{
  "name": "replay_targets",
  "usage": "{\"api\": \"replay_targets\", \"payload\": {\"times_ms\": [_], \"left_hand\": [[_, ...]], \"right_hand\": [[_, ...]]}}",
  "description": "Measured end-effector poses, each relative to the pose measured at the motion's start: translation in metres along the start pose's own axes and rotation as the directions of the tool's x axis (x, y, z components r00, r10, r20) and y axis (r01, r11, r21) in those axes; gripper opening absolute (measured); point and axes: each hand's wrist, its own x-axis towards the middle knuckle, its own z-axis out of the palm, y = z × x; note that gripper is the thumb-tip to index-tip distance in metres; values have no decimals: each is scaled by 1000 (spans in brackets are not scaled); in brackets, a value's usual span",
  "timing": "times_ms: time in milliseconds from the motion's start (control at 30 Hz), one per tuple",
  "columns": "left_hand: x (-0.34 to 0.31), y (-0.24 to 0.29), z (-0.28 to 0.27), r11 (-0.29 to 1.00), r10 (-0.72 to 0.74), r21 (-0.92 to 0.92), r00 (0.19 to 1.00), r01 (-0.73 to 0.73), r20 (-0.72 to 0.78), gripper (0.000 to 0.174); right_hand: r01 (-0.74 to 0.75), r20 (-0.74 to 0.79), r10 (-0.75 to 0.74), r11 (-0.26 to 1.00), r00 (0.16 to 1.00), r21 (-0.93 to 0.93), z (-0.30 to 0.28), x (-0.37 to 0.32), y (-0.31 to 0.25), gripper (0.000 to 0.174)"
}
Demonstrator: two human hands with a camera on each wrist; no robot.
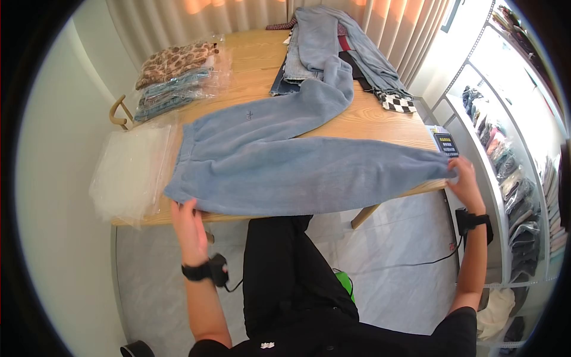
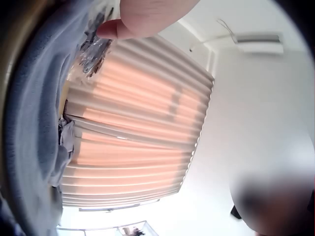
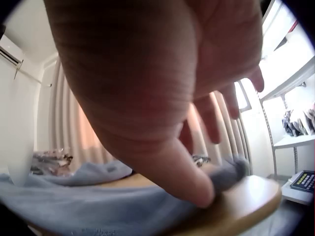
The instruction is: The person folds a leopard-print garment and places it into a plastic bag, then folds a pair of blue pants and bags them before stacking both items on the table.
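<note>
Light blue fleece trousers lie across the wooden table, one leg along the front edge, the other angled toward the back. At the waistband's near corner my left hand pinches the cloth, its thumb on top; the left wrist view shows part of this hand beside the blue cloth, its grip hidden. My right hand pinches the cuff of the near leg at the table's right end. In the right wrist view the right hand's thumb presses on the cuff, with the other fingers partly spread.
Clear plastic bags lie at the table's left end, below a stack of bagged folded clothes. More trousers are piled at the back right. Shelves with bagged garments stand to the right; a chair is at the left.
</note>
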Motion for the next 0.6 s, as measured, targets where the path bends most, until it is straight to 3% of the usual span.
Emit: {"api": "replay_targets", "payload": {"times_ms": [33,67,100,133,167,200,267,300,367,400,467,533,600], "left_hand": [[-20,-7,4,973,114,220,974,-70,-194,51],[-33,-10,10,894,261,439,900,-90,-349,55],[-42,-6,20,892,261,444,898,-83,-356,55],[-53,4,30,648,394,732,915,-210,-87,57],[-60,12,36,310,405,883,889,-353,213,59],[-59,14,40,306,397,887,894,-345,210,59],[-42,17,55,288,81,842,887,-457,454,61],[-32,17,62,286,76,840,885,-461,460,61],[-5,18,80,144,-162,779,762,-610,627,60],[9,21,97,142,-162,774,756,-618,634,60],[38,23,140,366,-397,752,638,-548,659,59],[68,7,182,365,-504,721,526,-590,685,57],[96,-22,224,388,-597,724,443,-571,669,57]], "right_hand": [[-103,141,125,983,982,-154,11,-11,-8,38],[-76,132,89,992,987,-103,32,-16,-10,47],[-49,124,55,998,991,-51,49,-18,-11,55],[-34,107,29,998,994,44,54,-15,-33,55],[-22,90,10,990,996,139,59,-13,-63,54],[0,79,-14,984,997,179,68,-10,-84,52],[15,64,-29,976,998,219,84,-2,-116,50],[3,58,-16,974,998,224,92,3,-128,48],[-16,45,6,974,999,228,111,12,-125,45],[-85,51,76,975,996,207,126,17,-118,45],[-163,59,155,969,986,186,138,24,-112,46],[-134,43,132,989,990,65,140,29,-111,48],[-129,42,126,990,991,62,142,31,-109,49]]}}
